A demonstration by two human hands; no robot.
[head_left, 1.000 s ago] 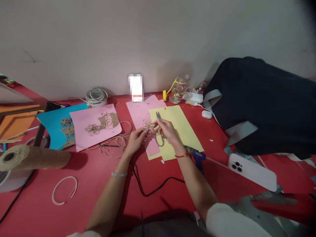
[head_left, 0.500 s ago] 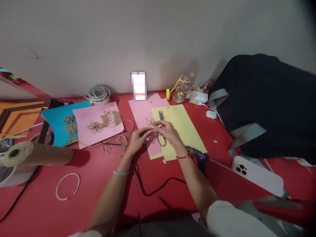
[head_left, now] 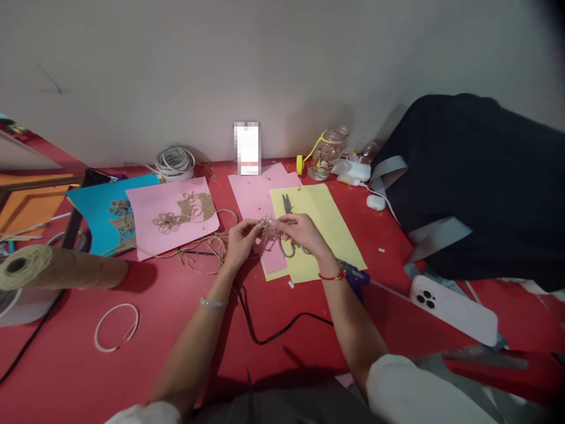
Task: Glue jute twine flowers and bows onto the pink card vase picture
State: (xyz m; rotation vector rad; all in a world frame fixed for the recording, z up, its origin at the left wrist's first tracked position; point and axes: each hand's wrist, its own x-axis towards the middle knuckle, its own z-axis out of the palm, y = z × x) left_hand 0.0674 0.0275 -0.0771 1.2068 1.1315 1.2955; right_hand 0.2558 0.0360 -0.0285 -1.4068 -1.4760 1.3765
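My left hand point(head_left: 242, 242) and my right hand point(head_left: 304, 232) meet over the papers, their fingertips pinching a small twine flower point(head_left: 267, 227) from both sides. Steel thread snips point(head_left: 287, 204) lie on a yellow sheet point(head_left: 329, 235), blades pointing away from me, with their looped handle partly hidden under my right hand. A pink sheet point(head_left: 253, 191) lies partly under the yellow one and under the flower. To the left, another pink sheet point(head_left: 145, 221) carries a twine flower and basket design point(head_left: 183, 213).
A red table point(head_left: 132, 365) holds a twine spool point(head_left: 57, 268), loose twine strands point(head_left: 203, 253), a blue sheet point(head_left: 90, 206), a white coil point(head_left: 115, 327), a black cable point(head_left: 273, 335), a glue gun point(head_left: 355, 281), a white-cased phone point(head_left: 450, 309), a glass jar point(head_left: 329, 153) and a dark bag point(head_left: 468, 188).
Both hands stay together on the twine flower, with only small finger shifts. My right hand sits slightly lower over the snips' handle, and the whole view has shifted a little.
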